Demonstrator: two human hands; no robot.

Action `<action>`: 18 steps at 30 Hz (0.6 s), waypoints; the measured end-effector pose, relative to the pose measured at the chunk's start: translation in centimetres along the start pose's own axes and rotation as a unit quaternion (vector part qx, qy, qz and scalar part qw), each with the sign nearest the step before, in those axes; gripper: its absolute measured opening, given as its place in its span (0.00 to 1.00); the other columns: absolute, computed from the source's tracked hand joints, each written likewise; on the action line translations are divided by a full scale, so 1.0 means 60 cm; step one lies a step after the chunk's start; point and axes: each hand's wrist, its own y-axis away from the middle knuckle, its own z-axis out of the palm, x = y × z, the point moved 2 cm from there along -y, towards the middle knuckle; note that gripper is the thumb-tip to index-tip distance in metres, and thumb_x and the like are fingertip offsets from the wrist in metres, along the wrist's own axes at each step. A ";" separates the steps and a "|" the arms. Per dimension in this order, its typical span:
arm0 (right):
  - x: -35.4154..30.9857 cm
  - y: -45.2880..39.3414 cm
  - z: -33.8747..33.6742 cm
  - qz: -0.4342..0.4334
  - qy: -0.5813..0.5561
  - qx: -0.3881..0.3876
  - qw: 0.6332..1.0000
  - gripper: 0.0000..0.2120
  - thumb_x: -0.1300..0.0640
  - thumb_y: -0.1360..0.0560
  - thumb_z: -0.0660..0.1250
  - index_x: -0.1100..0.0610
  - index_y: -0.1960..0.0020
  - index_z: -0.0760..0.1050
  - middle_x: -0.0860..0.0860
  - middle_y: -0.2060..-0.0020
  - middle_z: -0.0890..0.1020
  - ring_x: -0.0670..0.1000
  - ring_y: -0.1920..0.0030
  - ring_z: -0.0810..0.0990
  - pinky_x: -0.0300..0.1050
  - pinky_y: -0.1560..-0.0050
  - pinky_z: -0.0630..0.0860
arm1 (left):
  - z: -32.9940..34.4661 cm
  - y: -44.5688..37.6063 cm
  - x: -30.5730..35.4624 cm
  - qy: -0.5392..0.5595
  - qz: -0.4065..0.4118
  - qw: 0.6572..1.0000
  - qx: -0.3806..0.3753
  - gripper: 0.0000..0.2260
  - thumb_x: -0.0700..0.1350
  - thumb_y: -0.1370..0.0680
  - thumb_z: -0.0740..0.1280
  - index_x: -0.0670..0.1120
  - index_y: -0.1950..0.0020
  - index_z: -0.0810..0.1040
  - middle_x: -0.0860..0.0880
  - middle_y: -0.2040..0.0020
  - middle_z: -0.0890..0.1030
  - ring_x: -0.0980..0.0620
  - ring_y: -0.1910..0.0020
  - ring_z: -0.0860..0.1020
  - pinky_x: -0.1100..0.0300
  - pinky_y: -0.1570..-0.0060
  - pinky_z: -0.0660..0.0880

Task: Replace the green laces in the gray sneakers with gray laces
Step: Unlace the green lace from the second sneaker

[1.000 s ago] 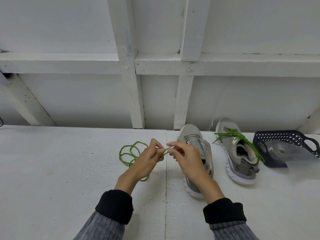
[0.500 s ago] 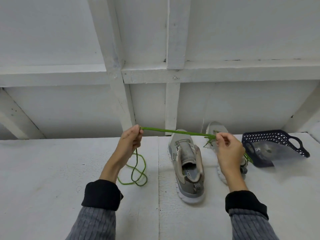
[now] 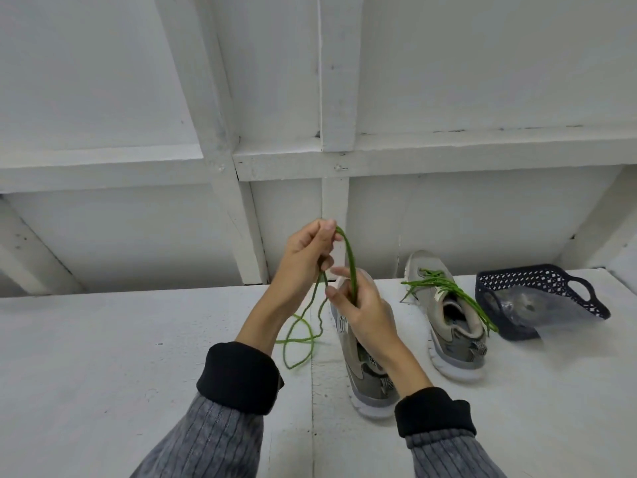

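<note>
A loose green lace (image 3: pixel 350 260) is held up in a loop above the table. My left hand (image 3: pixel 303 260) pinches its top bend, and my right hand (image 3: pixel 362 305) grips both strands lower down. The rest of the lace trails onto the table (image 3: pixel 103 357) at the left of the shoes. Under my right hand lies a gray sneaker (image 3: pixel 365 377) with no lace showing. A second gray sneaker (image 3: pixel 451 326) to its right still carries a green lace (image 3: pixel 444 288), loosened and spilling over its side.
A dark blue perforated basket (image 3: pixel 537 298) with a clear plastic bag in it stands at the right, beside the second sneaker. A white wall with wooden beams rises right behind the table.
My hands, which held the lace stretched wide and level, have come together. The lace now folds into a loop between them, my left hand above my right.
</note>
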 end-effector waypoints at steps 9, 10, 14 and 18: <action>0.036 -0.002 0.019 0.034 0.015 -0.067 0.997 0.09 0.44 0.27 0.71 0.50 0.53 0.80 0.46 0.69 0.63 0.46 0.67 0.64 0.43 0.61 0.63 | -0.010 0.008 -0.027 0.211 -0.048 0.975 0.043 0.15 0.47 0.16 0.55 0.44 0.57 0.76 0.48 0.59 0.82 0.51 0.56 0.81 0.52 0.44 0.79; 0.037 -0.002 0.017 0.036 0.025 -0.070 0.997 0.09 0.47 0.24 0.69 0.53 0.57 0.79 0.47 0.67 0.66 0.45 0.66 0.66 0.42 0.61 0.64 | -0.014 0.007 -0.031 0.228 -0.048 0.971 0.057 0.14 0.47 0.16 0.54 0.44 0.57 0.72 0.49 0.62 0.79 0.53 0.61 0.79 0.55 0.50 0.79; 0.030 0.006 -0.016 0.061 -0.009 -0.067 0.996 0.14 0.48 0.19 0.56 0.55 0.58 0.69 0.46 0.64 0.68 0.43 0.65 0.67 0.33 0.63 0.67 | -0.060 0.005 -0.046 0.284 -0.042 0.945 0.158 0.13 0.48 0.15 0.54 0.47 0.59 0.67 0.53 0.69 0.68 0.56 0.71 0.67 0.61 0.62 0.72; 0.038 -0.007 -0.056 0.090 -0.167 0.066 0.980 0.15 0.51 0.18 0.53 0.56 0.58 0.68 0.51 0.53 0.76 0.50 0.45 0.73 0.40 0.38 0.66 | -0.102 0.023 -0.081 0.264 -0.069 0.944 0.188 0.15 0.45 0.14 0.53 0.44 0.59 0.69 0.49 0.65 0.76 0.52 0.62 0.77 0.55 0.52 0.77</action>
